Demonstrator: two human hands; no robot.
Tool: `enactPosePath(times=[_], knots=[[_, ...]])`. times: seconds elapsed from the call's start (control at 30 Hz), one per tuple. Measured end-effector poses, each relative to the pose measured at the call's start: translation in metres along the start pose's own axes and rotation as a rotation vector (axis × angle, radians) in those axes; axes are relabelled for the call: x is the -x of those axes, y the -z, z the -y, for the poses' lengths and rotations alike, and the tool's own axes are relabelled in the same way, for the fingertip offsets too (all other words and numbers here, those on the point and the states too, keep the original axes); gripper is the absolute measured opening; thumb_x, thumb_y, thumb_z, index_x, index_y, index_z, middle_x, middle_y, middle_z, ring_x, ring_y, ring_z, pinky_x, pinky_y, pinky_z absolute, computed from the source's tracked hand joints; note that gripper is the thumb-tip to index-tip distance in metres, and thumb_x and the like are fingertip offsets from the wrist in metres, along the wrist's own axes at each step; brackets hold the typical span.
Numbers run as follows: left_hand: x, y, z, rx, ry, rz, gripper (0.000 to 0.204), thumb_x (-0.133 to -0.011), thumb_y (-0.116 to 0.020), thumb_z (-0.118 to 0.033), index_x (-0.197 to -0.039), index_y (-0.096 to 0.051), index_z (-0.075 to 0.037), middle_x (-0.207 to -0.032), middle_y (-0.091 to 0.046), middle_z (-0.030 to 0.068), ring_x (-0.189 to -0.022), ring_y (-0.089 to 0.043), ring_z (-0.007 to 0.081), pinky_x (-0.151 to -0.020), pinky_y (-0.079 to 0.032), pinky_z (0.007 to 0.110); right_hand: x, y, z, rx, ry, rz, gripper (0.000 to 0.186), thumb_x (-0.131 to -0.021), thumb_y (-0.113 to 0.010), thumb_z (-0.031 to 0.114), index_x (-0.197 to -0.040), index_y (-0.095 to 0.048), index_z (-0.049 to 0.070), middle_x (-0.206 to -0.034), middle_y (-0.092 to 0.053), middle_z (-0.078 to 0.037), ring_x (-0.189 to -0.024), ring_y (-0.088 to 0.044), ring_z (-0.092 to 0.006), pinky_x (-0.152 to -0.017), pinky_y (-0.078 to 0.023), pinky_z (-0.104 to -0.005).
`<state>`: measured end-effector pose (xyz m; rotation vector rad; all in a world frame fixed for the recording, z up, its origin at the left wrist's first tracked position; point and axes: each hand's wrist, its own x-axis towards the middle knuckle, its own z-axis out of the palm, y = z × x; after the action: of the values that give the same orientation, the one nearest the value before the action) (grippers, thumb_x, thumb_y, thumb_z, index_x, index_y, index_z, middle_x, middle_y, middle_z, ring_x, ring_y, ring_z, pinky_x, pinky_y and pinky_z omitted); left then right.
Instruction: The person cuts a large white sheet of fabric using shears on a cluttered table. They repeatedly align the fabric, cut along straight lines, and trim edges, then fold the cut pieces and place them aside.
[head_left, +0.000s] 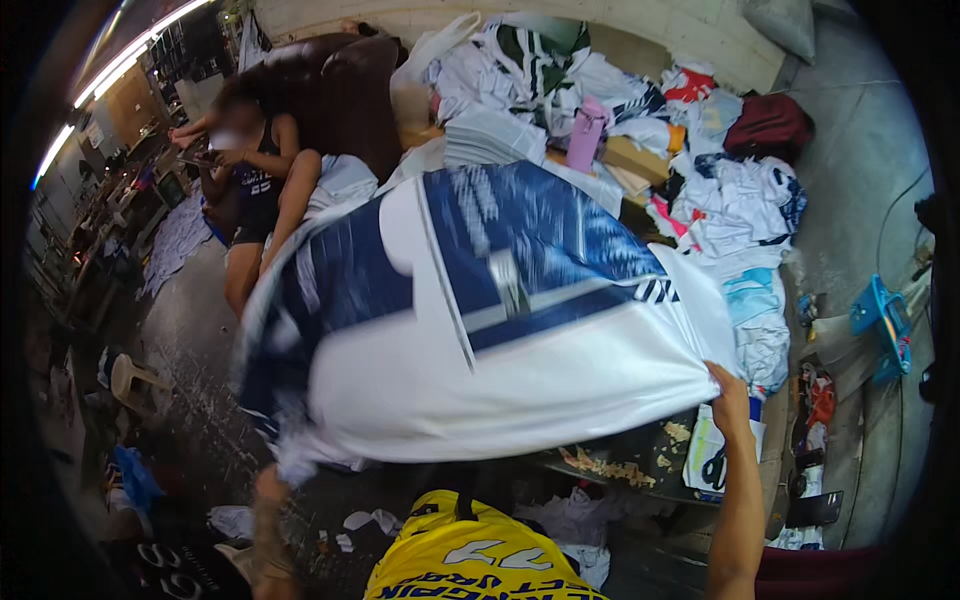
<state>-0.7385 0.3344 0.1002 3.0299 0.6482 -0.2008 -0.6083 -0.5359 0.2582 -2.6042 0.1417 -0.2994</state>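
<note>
Left hand plus right hand: two; navy-and-white cloth, one; seated person, one; pink container, one; beige stool, one; heaped garments, uncountable

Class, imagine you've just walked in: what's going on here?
A person is spreading a blue-and-white cloth, which billows above a dark table. The right hand pinches its near right edge; the left hand, blurred, holds the bunched left corner. Beyond lie heaped clothes and a pink bottle. Another person sits at the left.
</note>
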Motion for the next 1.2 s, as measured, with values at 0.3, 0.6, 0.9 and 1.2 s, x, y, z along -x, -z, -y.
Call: enactPosePath(times=[0.3, 0.6, 0.9, 1.2], knots=[[-0.187, -0.033, -0.284, 0.313, -0.517, -0.265, 0.085, -0.099, -0.073, -0.049, -0.169, -0.039, -0.016, -0.175, -0.032, 0.021, -0.163, -0.024, 0.0447, -0.131, -0.017, 0.063, 0.061, -0.182, 0.042, 0.172, -0.149, 0.344, 0.112, -0.082, -0.081, 0.069, -0.173, -0.033, 0.026, -0.183, -0.017, -0.014, -0.164, -0.01, -0.0547, -0.123, -0.015, -0.0812], [-0.371, -0.03, -0.397, 0.097, -0.768, -0.225, 0.101, -0.092, -0.072, -0.07, -0.172, -0.035, -0.02, -0.178, -0.028, 0.0167, -0.166, -0.02, 0.0405, -0.132, -0.014, 0.063, 0.121, -0.243, 0.107, 0.051, -0.467, 0.445, 0.11, -0.081, -0.073, 0.082, -0.17, -0.041, 0.025, -0.182, -0.016, -0.019, -0.164, -0.003, -0.0574, -0.124, -0.002, -0.08], [-0.505, -0.025, -0.625, 0.084, -0.573, -0.23, 0.105, -0.093, -0.062, -0.081, -0.173, -0.032, -0.021, -0.179, -0.027, 0.0185, -0.165, -0.021, 0.043, -0.132, -0.014, 0.065, -0.129, -0.239, -0.04, 0.572, -0.369, 0.341, 0.101, -0.091, -0.07, 0.07, -0.174, -0.029, 0.03, -0.184, -0.011, -0.01, -0.164, -0.014, -0.0537, -0.128, -0.013, -0.0749], [-0.32, -0.03, -0.551, 0.418, -0.689, -0.282, 0.086, -0.103, -0.067, -0.053, -0.173, -0.031, -0.019, -0.177, -0.029, 0.0221, -0.163, -0.025, 0.0456, -0.127, -0.011, 0.075, 0.03, -0.126, -0.075, 0.139, -0.512, -0.267, 0.089, -0.094, -0.081, 0.035, -0.165, -0.041, -0.001, -0.164, -0.046, -0.032, -0.159, -0.028, -0.0527, -0.131, -0.022, -0.0575]])
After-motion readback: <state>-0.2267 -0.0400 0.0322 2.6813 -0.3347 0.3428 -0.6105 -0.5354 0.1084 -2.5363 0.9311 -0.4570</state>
